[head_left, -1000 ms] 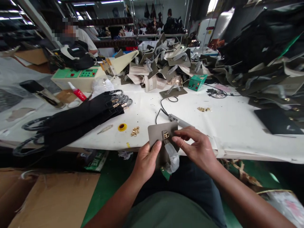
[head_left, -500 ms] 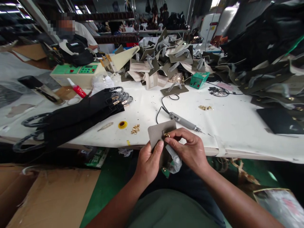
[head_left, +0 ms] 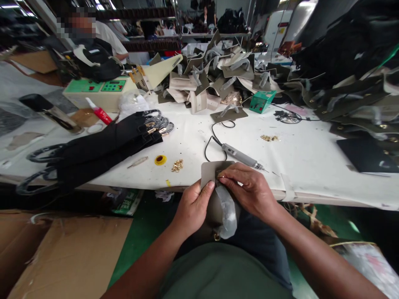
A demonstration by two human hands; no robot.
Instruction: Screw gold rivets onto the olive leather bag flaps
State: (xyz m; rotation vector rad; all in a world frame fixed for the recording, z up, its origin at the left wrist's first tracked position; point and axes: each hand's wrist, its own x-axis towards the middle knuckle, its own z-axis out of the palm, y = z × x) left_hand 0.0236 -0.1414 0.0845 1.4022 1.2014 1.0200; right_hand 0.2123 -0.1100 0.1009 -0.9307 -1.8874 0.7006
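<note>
My left hand is closed on the left edge of a grey-brown bag panel, its thumb pressed on the face. The panel stands tilted over my lap at the table's front edge. My right hand pinches a small gold metal fitting against the panel near its upper middle; the fingers mostly cover the fitting. A handle wrapped in clear plastic curves down from the panel below my hands. Near its lower end shows another gold fitting. Beyond the panel lies a grey pen-shaped electric tool with a black cord.
Small gold fittings lie in two heaps, left and right. A yellow ring-shaped spool and black straps are on the left. Behind are a green control box and piled bag panels. A person is at back left.
The panel has turned more upright and shifted slightly right, showing more of the wrapped handle. My right fingers have closed in nearer the panel, hiding more of the gold fitting.
</note>
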